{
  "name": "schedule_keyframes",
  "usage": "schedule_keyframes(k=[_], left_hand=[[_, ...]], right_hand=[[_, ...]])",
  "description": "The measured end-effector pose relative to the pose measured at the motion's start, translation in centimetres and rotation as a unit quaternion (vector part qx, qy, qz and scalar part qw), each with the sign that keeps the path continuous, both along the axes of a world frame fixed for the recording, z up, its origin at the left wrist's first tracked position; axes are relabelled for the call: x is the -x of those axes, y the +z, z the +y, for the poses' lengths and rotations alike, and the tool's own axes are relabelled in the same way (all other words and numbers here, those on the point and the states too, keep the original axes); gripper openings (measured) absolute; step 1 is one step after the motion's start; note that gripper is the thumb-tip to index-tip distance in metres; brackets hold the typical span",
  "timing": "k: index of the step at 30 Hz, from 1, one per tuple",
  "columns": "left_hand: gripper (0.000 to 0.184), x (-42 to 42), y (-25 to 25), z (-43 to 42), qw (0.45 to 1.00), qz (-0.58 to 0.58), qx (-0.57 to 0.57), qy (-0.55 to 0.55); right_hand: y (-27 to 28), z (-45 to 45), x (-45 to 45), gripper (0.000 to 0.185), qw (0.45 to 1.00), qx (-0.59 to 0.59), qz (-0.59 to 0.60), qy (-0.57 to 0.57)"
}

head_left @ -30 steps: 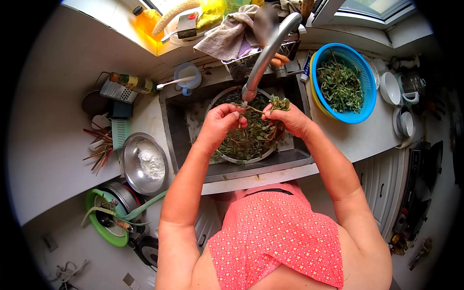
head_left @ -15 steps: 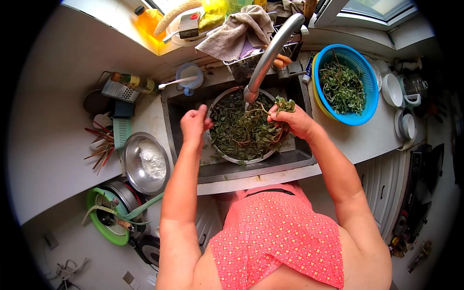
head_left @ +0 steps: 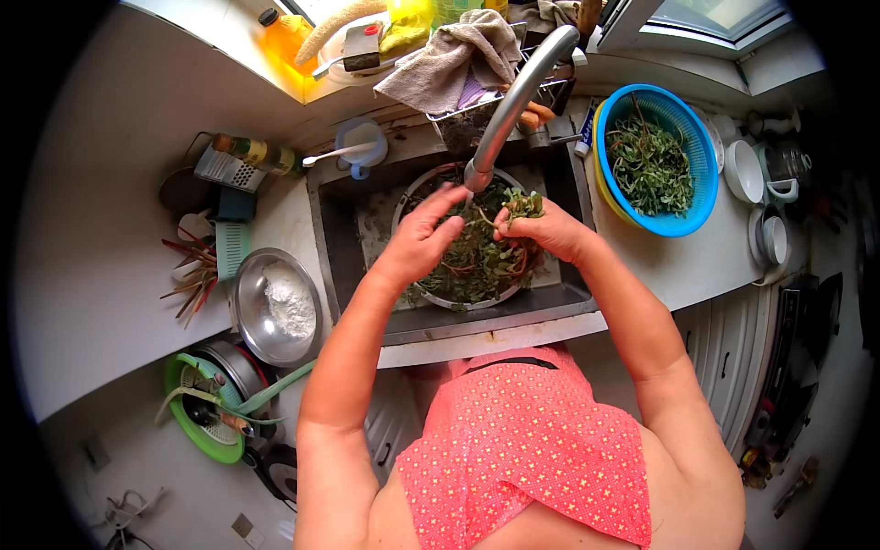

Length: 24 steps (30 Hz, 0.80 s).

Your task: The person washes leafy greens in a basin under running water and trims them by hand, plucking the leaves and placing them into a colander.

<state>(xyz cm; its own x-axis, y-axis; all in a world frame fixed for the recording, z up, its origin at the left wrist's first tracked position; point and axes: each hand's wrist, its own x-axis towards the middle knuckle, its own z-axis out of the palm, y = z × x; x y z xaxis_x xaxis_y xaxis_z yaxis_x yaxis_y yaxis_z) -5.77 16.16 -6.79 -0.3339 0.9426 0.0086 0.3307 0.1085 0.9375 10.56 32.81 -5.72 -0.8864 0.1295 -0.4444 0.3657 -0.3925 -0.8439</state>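
Note:
My left hand [head_left: 423,236] hangs over the left part of a round metal basin, its fingers apart and nothing between them. Pinched in my right hand [head_left: 543,227] is a green leafy sprig [head_left: 523,204], its stem pointing left toward my other hand. Below both hands, the basin [head_left: 438,301] sits in the dark sink [head_left: 403,327] and holds many leafy stems [head_left: 477,275]. The curved faucet [head_left: 519,96] reaches down between my hands.
A blue colander [head_left: 708,174] with leafy greens stands right of the sink. To the left are a steel bowl [head_left: 247,316] with white powder, a light blue cup [head_left: 362,156] and a bottle [head_left: 261,154]. A grey cloth [head_left: 454,64] lies behind the faucet.
My left hand moved away left from the sprig, then came back right over the basin with its fingers spread. My right hand has kept hold of the sprig and shifted slightly left.

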Motion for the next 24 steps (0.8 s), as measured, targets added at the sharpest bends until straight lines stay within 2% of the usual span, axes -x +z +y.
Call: schedule_keyframes(k=[2,3,5,6,8,9,10,11,12,13,15,18,22,24], left_hand=[[0.025,0.0,1.2,0.8,0.992,-0.084,0.080,-0.055],[0.025,0.2,1.2,0.9,0.992,-0.083,0.080,-0.056],[0.014,0.3,1.3,0.9,0.993,-0.001,0.094,-0.067],[0.014,0.3,1.2,0.9,0.993,-0.001,0.095,-0.069],[0.011,0.0,0.9,0.8,0.983,0.170,0.032,-0.060],[0.011,-0.3,0.8,0.8,0.983,0.170,0.033,-0.061],[0.010,-0.7,0.7,0.8,0.971,0.234,0.040,-0.028],[0.010,-1.0,0.7,1.0,0.954,0.298,0.047,0.005],[0.010,-1.2,0.5,1.2,0.953,0.298,0.047,0.004],[0.008,-1.4,0.2,1.4,0.951,0.300,0.065,0.039],[0.007,-1.4,-0.8,1.6,0.947,0.302,0.082,0.073],[0.006,-1.0,-1.8,2.0,0.960,0.260,0.034,0.101],[0.003,-1.8,-1.8,2.5,0.934,0.329,0.105,0.090],[0.004,-1.9,-2.1,2.4,0.921,0.362,0.126,0.071]], right_hand=[[0.1,-0.1,0.3,0.013,1.000,-0.005,0.002,0.006],[0.1,-0.1,0.4,0.013,1.000,-0.010,0.004,0.010],[-0.5,0.1,0.5,0.013,0.999,-0.029,0.013,0.014],[-0.8,0.2,0.5,0.013,0.998,-0.048,0.021,0.020],[-1.2,-0.3,0.7,0.013,0.997,-0.082,0.008,0.011],[-1.3,-0.6,0.9,0.014,0.993,-0.116,-0.005,0.004],[-1.6,-0.8,1.1,0.014,0.993,-0.115,-0.005,0.004],[-2.0,-1.2,1.2,0.016,0.978,-0.208,-0.001,0.011],[-2.1,-1.5,1.4,0.018,0.954,-0.299,0.003,0.017],[-2.0,-1.8,1.6,0.018,0.954,-0.299,0.003,0.016],[-1.8,-2.4,1.9,0.021,0.924,-0.382,0.014,-0.024],[-2.0,-2.6,2.0,0.019,0.908,-0.415,0.031,-0.042],[-2.2,-2.7,1.8,0.015,0.882,-0.469,0.028,-0.046],[-2.2,-2.6,1.5,0.015,0.887,-0.461,0.023,-0.039]])
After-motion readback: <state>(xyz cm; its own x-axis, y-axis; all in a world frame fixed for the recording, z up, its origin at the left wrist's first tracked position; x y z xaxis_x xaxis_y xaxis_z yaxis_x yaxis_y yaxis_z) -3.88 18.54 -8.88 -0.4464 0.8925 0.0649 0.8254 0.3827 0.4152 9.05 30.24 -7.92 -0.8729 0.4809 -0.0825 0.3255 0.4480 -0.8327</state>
